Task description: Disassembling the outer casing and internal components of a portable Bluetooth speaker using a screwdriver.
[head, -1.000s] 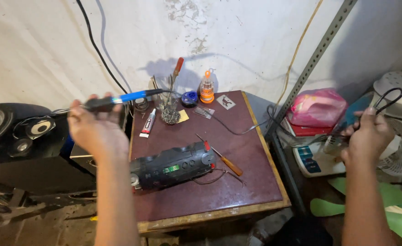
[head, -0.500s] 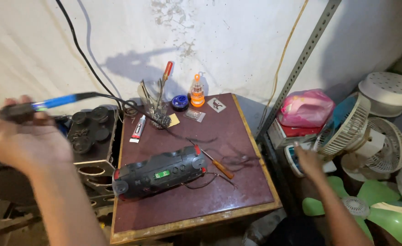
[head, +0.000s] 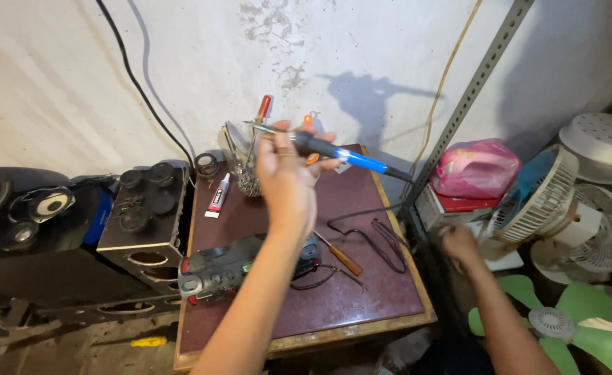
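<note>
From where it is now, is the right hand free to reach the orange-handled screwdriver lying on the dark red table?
Probably yes. The right hand looks empty, low beside the table's right edge. The orange-handled screwdriver lies bare on top, only thin black wires lying between. The left hand holds a blue-handled soldering iron higher up.

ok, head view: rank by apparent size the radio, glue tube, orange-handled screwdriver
1. Black radio, partly hidden by the left arm.
2. Orange-handled screwdriver.
3. Glue tube, only slightly smaller and farther away, so 2 and 3 are unsure.
</note>
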